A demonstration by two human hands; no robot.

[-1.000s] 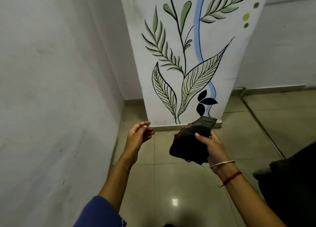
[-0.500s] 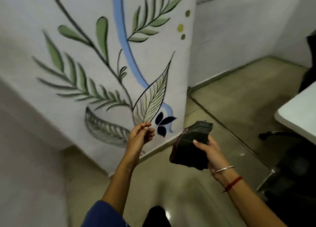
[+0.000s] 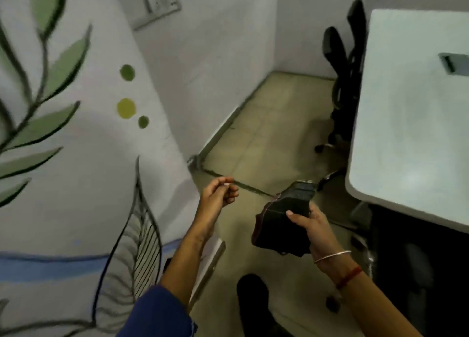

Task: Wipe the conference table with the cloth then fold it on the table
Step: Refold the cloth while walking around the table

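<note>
A dark folded cloth [image 3: 280, 225] with a reddish edge hangs in the air over the floor, gripped by my right hand [image 3: 311, 225] with the thumb across its front. My left hand [image 3: 218, 196] is raised to the left of the cloth, apart from it, its fingers loosely curled and holding nothing. The white conference table [image 3: 411, 113] fills the right side, its rounded near corner just right of the cloth. A grey cable box [image 3: 454, 64] is set into the tabletop.
A painted wall with green leaves [image 3: 76, 159] stands close on the left. Black office chairs [image 3: 342, 65] line the table's far left side. Another dark chair [image 3: 418, 273] sits under the table's near corner. Beige floor tiles [image 3: 266, 133] lie between wall and table.
The view has swung right: the painted wall slid to the left and the table came into full view. Both hands keep the same pose, the right still holding the cloth.
</note>
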